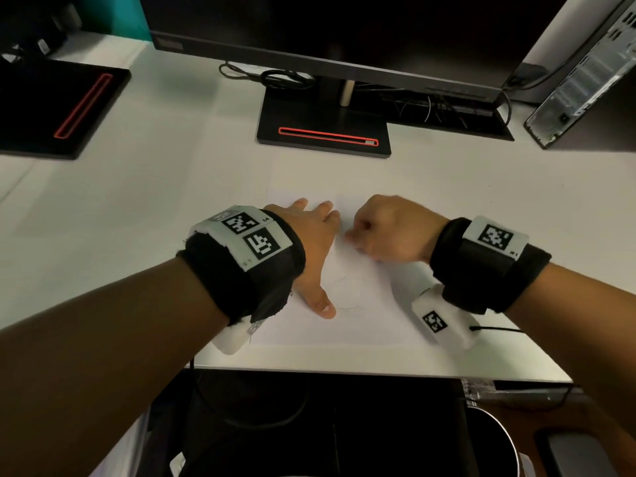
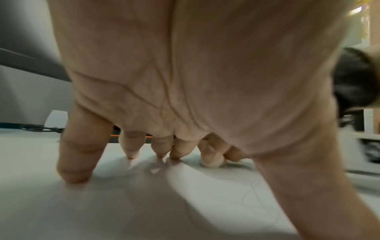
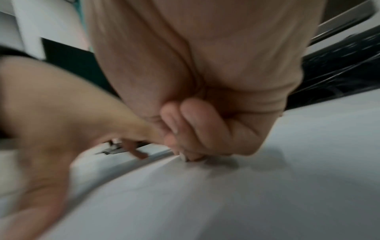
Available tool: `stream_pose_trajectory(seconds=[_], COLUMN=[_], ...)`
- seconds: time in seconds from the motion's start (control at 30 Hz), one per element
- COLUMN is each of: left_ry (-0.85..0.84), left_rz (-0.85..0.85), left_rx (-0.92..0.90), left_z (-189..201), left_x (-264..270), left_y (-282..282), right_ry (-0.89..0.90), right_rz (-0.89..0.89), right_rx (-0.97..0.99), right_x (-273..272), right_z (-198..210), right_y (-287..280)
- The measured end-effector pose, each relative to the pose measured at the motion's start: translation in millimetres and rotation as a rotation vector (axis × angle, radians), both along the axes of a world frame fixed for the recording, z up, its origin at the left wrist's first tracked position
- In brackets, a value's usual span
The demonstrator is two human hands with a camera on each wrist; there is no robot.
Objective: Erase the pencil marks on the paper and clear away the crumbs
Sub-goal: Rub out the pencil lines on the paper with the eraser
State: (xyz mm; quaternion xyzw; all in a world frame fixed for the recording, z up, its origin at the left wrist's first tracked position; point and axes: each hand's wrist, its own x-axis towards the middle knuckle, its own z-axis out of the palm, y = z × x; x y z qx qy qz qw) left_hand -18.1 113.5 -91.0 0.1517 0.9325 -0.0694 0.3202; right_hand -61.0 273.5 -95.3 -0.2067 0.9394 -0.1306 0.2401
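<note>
Paper: a white sheet [image 1: 361, 304] lies flat on the white desk [image 1: 172, 208], close to the near edge, with both hands on it.
Pencil marks: faint thin curved lines [image 1: 347, 306] show on the sheet just beside the left thumb; the left wrist view also shows looping lines [image 2: 252, 193] under the thumb side of that hand.
Left hand: the left hand [image 1: 309, 242] is spread, fingers straight and splayed, fingertips [image 2: 74, 175] and thumb pressing down on the sheet. It holds nothing.
Right hand: the right hand [image 1: 389, 228] is curled into a loose fist just beside the left fingers, knuckles up, fingertips down at the sheet.
Eraser: a small pale eraser [image 2: 211, 163] sits pinched in the right fingertips, its end touching the paper; the right wrist view shows a whitish corner [image 3: 184, 156] poking out below the curled fingers.
Crumbs: too small or blurred for me to make out.
Further back: a monitor's black stand [image 1: 323, 132] with a red-edged slot, and a second dark stand [image 1: 58, 108] to the left.
</note>
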Motion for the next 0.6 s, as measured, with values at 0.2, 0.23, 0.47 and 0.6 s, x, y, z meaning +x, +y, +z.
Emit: stream_pose_trajectory(seconds=[0.2,0.23,0.47,0.6], left_ry=[0.004,0.006,0.006,0.005], left_rz=[-0.002,-0.002,-0.006,0.000], left_rx=[-0.003,-0.001,-0.007,-0.010], left_z=[-0.4,-0.5,0.7,0.7], left_x=[1.1,1.1,1.1,1.4], left_y=[-0.6,-0.2,0.2,0.1], right_ry=[-0.045,-0.022,-0.042,-0.022], right_rz=[-0.043,-0.039,0.029,0.139], right_rx=[0.010,0.010,0.043,0.052], right_x=[-5.1,-5.2,5.7,21.7], right_z=[2.6,3.3,3.8,3.7], right_y=[3.3,4.6,16.1,15.6])
